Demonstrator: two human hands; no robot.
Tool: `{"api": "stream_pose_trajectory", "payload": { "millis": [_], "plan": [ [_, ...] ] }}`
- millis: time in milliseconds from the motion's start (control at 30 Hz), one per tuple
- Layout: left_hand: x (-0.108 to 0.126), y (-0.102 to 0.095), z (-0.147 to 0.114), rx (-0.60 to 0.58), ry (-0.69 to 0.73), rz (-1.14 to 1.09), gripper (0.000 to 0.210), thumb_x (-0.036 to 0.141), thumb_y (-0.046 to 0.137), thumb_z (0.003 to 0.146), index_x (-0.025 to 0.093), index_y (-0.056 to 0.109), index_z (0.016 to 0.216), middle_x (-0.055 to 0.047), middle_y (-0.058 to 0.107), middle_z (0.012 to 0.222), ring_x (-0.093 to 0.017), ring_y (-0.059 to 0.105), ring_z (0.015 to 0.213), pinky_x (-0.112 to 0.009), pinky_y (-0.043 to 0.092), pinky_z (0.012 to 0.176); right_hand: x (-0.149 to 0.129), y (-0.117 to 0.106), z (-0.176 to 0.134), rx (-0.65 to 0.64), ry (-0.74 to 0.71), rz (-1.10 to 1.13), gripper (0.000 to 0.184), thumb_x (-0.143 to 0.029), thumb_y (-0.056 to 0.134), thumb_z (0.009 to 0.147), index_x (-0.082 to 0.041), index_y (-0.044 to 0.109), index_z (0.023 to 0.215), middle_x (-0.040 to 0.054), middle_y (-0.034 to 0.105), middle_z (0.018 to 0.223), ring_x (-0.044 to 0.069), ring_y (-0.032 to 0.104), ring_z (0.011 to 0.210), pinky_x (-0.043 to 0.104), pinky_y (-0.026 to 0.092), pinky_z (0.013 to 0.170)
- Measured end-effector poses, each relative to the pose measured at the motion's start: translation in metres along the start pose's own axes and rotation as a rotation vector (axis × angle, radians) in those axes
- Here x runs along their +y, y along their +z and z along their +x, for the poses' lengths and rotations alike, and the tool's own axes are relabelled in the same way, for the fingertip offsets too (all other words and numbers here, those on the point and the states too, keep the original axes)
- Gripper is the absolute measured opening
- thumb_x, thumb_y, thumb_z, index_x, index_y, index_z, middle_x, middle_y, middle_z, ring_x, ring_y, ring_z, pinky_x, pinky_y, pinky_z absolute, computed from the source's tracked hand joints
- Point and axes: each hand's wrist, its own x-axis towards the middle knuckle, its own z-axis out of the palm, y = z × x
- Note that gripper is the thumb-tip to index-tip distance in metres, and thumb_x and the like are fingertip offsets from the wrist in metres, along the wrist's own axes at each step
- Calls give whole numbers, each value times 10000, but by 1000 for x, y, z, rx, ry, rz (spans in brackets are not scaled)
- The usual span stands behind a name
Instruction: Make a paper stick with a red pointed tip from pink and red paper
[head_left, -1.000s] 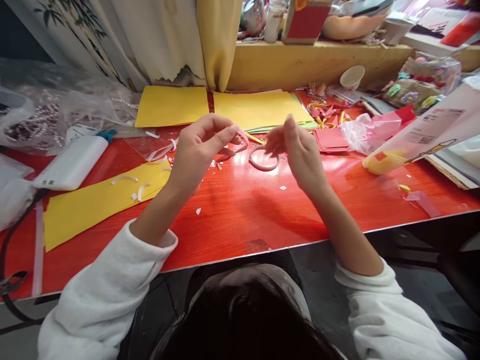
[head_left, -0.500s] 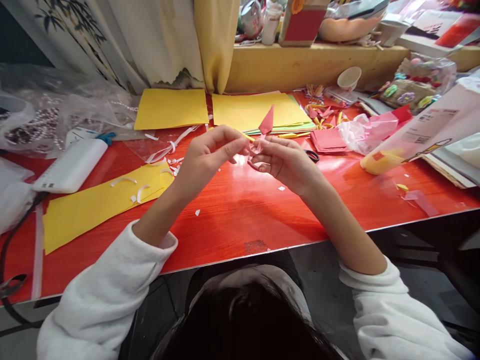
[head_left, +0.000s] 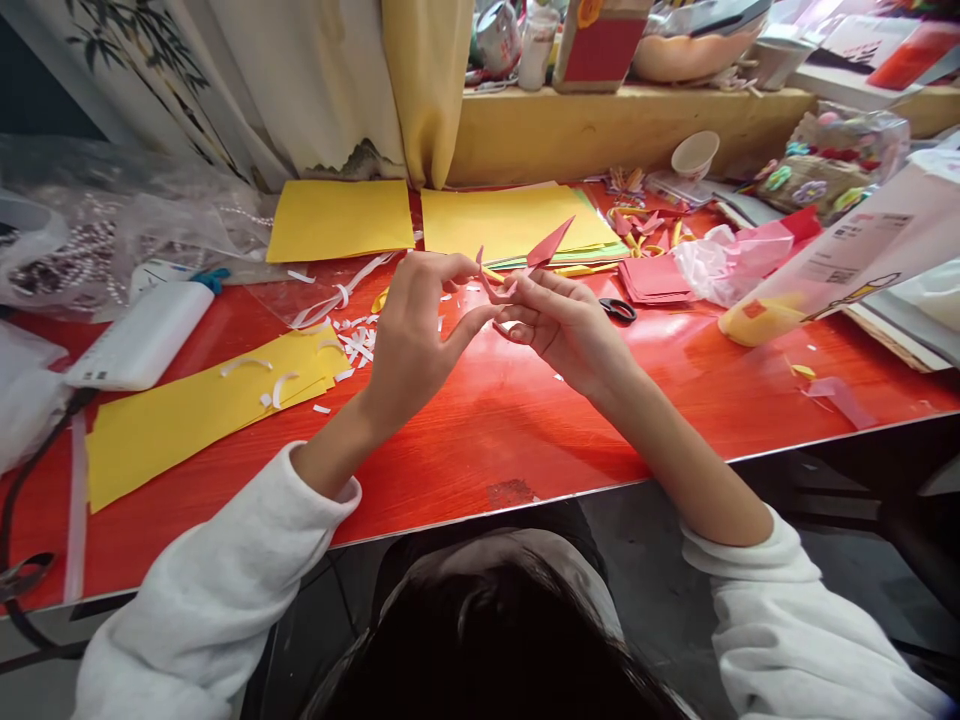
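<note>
Above the middle of the table, my right hand pinches a folded red paper piece. Its pointed, leaf-shaped end sticks up to the right, and a thin curled strip rises on the left. My left hand is right beside it, thumb and forefinger spread apart around the strip's end. The thumb tip is close to the right fingers; whether it touches the paper I cannot tell. Black-handled scissors lie just past my right hand, partly hidden. A stack of red paper squares lies to their right.
Yellow sheets lie at the back, with yellow strips at left. White paper scraps are scattered by my left hand. A white power strip, a paper cup and a clear plastic bag also stand or lie around.
My left thumb and forefinger have parted from their pinch at the paper. The red piece has tilted to the right, and its curled strip now shows between my hands.
</note>
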Motion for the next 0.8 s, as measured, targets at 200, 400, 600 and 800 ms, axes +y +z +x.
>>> {"api": "stream_pose_trajectory", "payload": {
  "millis": [200,400,600,800],
  "plan": [
    [1,1,0,-7,51,-10,188,338,566,864,252,509,1021,-52,585,1047,-183,560,966,-350,479,855,2,4,-2,-46,-41,-11,233,-418,670,768,-201,599,816,-3,628,874,72,622,740,184,512,620],
    [-1,2,-2,-34,73,3,177,348,586,850,249,509,975,-48,594,1013,-186,551,992,-344,470,866,4,4,-2,-29,-69,-92,243,-448,651,776,-219,613,849,-8,614,858,72,600,720,192,483,602],
    [-8,5,0,52,319,37,196,289,613,836,204,499,971,-46,597,933,-167,567,950,-308,507,792,3,6,-4,-2,-80,-95,242,-419,658,777,-219,658,914,-8,599,806,68,567,658,198,466,573],
    [-11,8,1,43,350,28,165,289,607,840,214,505,945,-26,598,884,-158,572,887,-327,507,773,4,8,-6,-21,-141,-100,225,-401,644,798,-231,705,932,-8,579,765,62,522,616,211,467,577]
  ]
}}
